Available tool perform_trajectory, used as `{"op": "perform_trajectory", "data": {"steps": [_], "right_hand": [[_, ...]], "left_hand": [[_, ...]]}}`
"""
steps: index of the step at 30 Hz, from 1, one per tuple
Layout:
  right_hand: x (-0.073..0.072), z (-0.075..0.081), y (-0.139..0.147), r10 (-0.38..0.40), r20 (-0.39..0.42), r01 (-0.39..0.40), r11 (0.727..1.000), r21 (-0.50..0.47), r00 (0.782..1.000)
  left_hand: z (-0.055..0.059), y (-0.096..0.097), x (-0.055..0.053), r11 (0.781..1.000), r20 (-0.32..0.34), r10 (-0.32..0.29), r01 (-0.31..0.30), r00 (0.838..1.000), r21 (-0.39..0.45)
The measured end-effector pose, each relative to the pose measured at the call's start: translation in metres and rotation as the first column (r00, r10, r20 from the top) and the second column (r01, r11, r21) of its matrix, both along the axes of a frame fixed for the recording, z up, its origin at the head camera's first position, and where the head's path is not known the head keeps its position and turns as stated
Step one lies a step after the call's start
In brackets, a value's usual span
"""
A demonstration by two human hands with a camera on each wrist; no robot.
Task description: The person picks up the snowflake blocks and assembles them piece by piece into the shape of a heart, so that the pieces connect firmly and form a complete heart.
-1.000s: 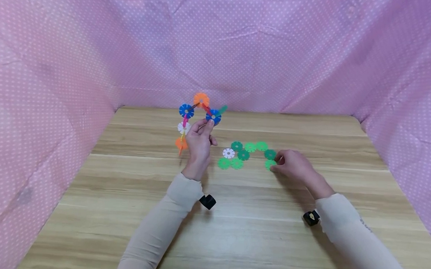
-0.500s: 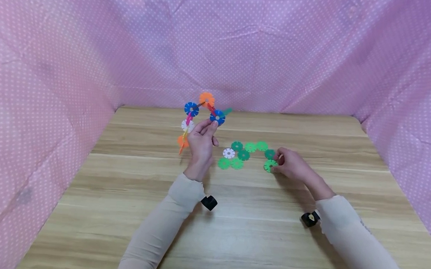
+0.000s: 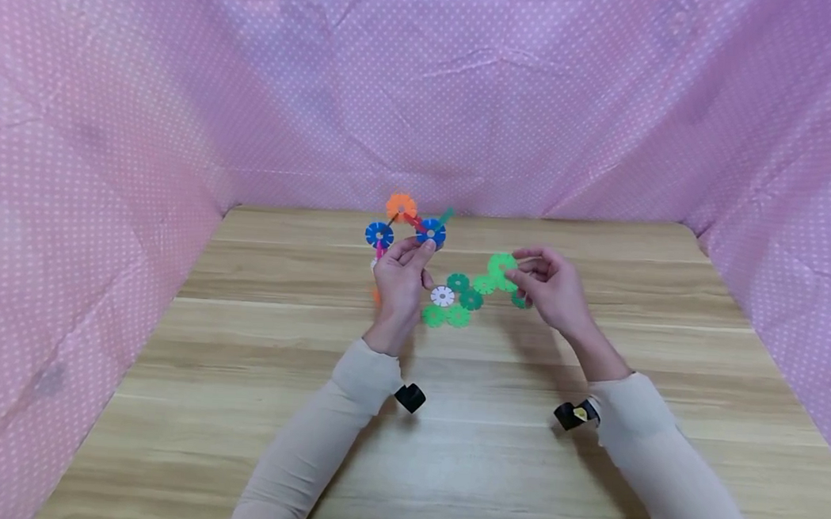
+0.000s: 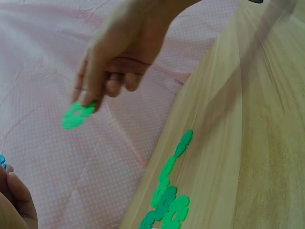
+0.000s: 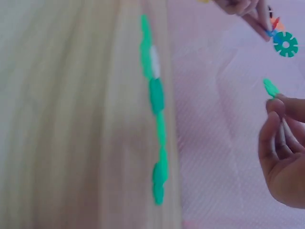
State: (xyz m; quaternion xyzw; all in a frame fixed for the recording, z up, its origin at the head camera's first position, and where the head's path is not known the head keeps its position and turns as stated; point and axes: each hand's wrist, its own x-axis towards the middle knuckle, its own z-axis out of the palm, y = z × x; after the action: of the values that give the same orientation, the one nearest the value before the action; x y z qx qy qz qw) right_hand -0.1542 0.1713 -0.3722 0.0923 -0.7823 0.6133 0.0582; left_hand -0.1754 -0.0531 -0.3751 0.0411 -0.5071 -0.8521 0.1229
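Linked chain in my left grip, one light green disc in my right grip

Left side: my left grip held the chain up over the worktop, thumb and fingers pinching a near blue disc by its lower edge. From there a red piece, seen nearly edge-on, led up to an orange disc at the top. A dark piece joined that to a far blue disc, with a pink piece below. Lower links lay partly behind my grip; I could not make them all out. A teal disc stuck out from the near blue disc, on the side toward my right grip.

Right side: narrow grip, thumb and fingertips pinching the light green disc near its edge. Disc raised off the worktop, near the chain but apart from it.

Beneath and between: a cluster of flat discs on the worktop, a white disc among dark green discs and paler green discs. The right end of the cluster was partly covered by my right grip and its disc.

Pink dotted cloth stood behind the worktop and along both sides. Pale sleeves on both arms, a black device at each wrist.
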Motion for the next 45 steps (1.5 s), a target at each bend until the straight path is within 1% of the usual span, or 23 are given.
{"op": "perform_trajectory", "data": {"steps": [3,5,9,14,16,18,21,25,32,35,40,43,45], "right_hand": [[-0.003,0.01,-0.008,-0.05,-0.052,0.044,0.992,-0.12,0.997],[-0.005,0.016,-0.015,-0.08,-0.071,0.065,0.979,-0.196,0.994],[-0.012,0.026,-0.027,-0.127,-0.098,0.093,0.949,-0.301,0.987],[-0.019,0.038,-0.038,-0.16,-0.129,0.101,0.921,-0.376,0.979],[-0.021,0.04,-0.04,-0.171,-0.138,0.104,0.913,-0.395,0.976],[-0.023,0.041,-0.042,-0.184,-0.143,0.113,0.909,-0.402,0.973],[-0.024,0.041,-0.045,-0.188,-0.127,0.119,0.899,-0.421,0.974],[-0.024,0.042,-0.049,-0.172,-0.107,0.108,0.891,-0.44,0.979],[-0.024,0.04,-0.052,-0.133,-0.139,0.063,0.904,-0.422,0.981],[-0.024,0.037,-0.052,-0.134,-0.174,0.052,0.911,-0.409,0.976],[-0.025,0.034,-0.056,-0.18,-0.222,0.078,0.912,-0.402,0.958],[-0.025,0.035,-0.059,-0.201,-0.231,0.093,0.908,-0.409,0.952],[-0.026,0.035,-0.06,-0.209,-0.238,0.1,0.911,-0.4,0.949]], "left_hand": [[-0.001,0.002,0.002,1.0,0.008,-0.013,0.014,1.0,-0.022],[-0.002,0.003,0.003,0.999,0.012,-0.022,0.022,1.0,-0.038],[-0.001,0.006,0.008,0.998,0.007,-0.037,0.038,0.999,-0.052],[0.001,0.011,0.013,0.997,-0.004,-0.049,0.049,0.999,-0.052],[0.001,0.012,0.013,0.997,-0.004,-0.055,0.055,0.998,-0.051],[0.001,0.014,0.013,0.997,-0.004,-0.061,0.06,0.998,-0.049],[0.002,0.016,0.014,0.997,-0.006,-0.062,0.062,0.998,-0.038],[0.002,0.018,0.014,0.997,-0.009,-0.066,0.066,0.998,-0.031],[0.002,0.017,0.012,0.997,0.0,-0.072,0.072,0.997,-0.042],[0.001,0.016,0.012,0.997,0.0,-0.073,0.073,0.997,-0.04],[0.0,0.016,0.013,0.995,0.004,-0.089,0.089,0.996,-0.043],[0.001,0.016,0.013,0.994,-0.003,-0.1,0.099,0.995,-0.042],[0.002,0.016,0.012,0.994,-0.007,-0.103,0.103,0.995,-0.035]]}}
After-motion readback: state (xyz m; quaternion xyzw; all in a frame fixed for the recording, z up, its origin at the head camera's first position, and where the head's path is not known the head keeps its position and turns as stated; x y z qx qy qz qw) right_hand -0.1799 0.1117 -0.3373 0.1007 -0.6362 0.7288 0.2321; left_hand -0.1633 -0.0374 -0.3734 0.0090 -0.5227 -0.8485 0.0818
